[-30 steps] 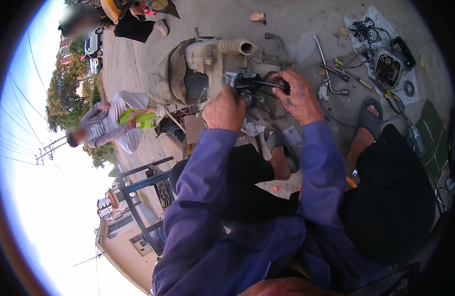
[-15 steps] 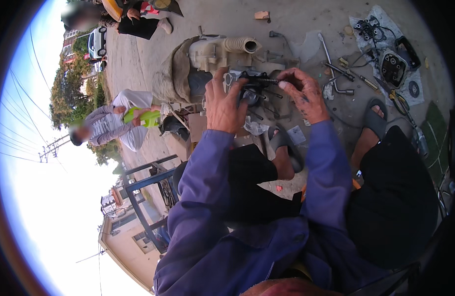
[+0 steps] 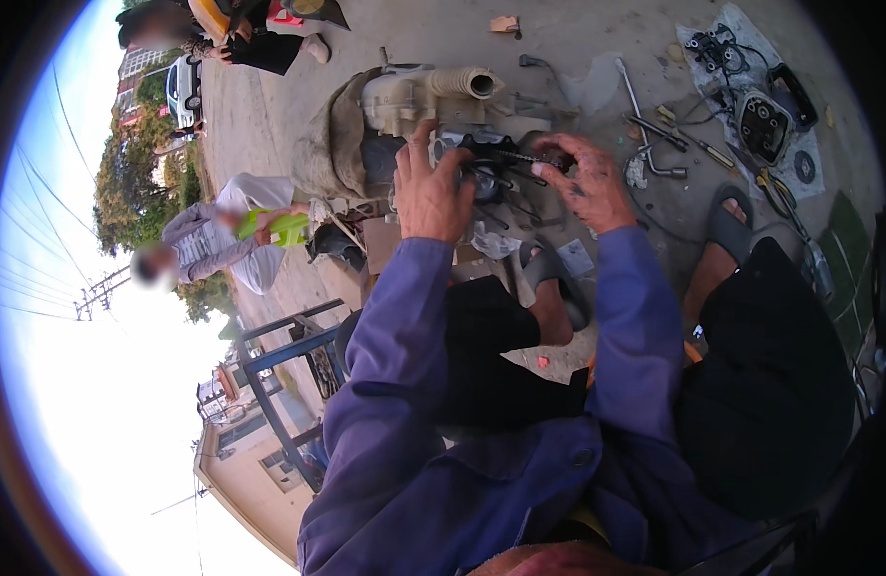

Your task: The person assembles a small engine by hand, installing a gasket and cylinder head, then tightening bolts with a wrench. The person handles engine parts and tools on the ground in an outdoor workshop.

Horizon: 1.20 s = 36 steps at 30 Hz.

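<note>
A small engine (image 3: 496, 182) with dark studs stands in front of me, with its side open. A dark linked chain (image 3: 527, 156) runs out of it to the right. My left hand (image 3: 433, 197) rests against the engine's left side, fingers spread and thumb apart. My right hand (image 3: 594, 187) is closed, thumb and fingers pinching the chain's outer end; something dark shows between the fingers, partly hidden. Just beyond the engine is a dusty beige housing (image 3: 400, 99) with a ribbed hose (image 3: 457, 84).
To the right lie a long-handled socket wrench (image 3: 644, 130), screwdrivers (image 3: 716, 154) and pliers (image 3: 777, 187). A plastic sheet (image 3: 740, 43) holds removed engine parts. My sandalled feet (image 3: 731, 226) flank the work. A seated person (image 3: 222, 235) is at left; another (image 3: 260, 43) is farther off.
My right hand has shifted slightly left and its fingers have curled further round the chain's end. My left hand has moved slightly left, its thumb drawing back.
</note>
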Motion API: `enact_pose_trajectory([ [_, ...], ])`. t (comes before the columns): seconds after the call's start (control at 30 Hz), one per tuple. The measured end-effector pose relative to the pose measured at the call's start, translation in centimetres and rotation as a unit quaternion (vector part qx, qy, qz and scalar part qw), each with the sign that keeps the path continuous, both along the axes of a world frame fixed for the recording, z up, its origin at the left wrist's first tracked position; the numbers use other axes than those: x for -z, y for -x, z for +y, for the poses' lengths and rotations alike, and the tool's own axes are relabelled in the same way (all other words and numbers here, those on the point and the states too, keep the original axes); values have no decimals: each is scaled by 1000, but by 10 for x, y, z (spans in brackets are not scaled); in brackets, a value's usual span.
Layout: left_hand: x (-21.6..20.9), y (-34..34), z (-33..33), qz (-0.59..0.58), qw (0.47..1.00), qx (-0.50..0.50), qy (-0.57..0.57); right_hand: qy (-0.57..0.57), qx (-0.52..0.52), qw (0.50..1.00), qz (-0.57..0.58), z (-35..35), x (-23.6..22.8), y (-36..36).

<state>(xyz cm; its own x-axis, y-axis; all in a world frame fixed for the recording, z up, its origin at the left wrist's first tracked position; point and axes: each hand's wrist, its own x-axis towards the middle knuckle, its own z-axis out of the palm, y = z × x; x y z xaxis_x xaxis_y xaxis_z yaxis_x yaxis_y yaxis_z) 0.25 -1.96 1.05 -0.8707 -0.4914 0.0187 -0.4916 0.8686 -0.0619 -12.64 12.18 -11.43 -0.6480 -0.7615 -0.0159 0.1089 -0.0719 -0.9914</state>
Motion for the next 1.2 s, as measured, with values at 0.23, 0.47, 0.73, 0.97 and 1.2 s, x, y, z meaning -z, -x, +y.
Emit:
enact_pose_trajectory([
  [0.23, 4, -3, -5, 7, 1000, 29, 4, -28, 17, 997, 69, -2, -1, 3],
  [0.47, 4, 1, -5, -8, 998, 43, 37, 41, -28, 992, -115, 0, -13, 6],
  [0.73, 9, 2, -6, -4, 999, 28, 17, 61, -60, 985, -147, 1, -14, 6],
  [0.97, -4, -18, 10, 36, 998, 32, -32, 27, -48, 993, -102, 10, -10, 12],
  [1.2, 4, -75, 68, 37, 999, -30, 4, 30, -39, 993, -104, 8, -9, 10],
])
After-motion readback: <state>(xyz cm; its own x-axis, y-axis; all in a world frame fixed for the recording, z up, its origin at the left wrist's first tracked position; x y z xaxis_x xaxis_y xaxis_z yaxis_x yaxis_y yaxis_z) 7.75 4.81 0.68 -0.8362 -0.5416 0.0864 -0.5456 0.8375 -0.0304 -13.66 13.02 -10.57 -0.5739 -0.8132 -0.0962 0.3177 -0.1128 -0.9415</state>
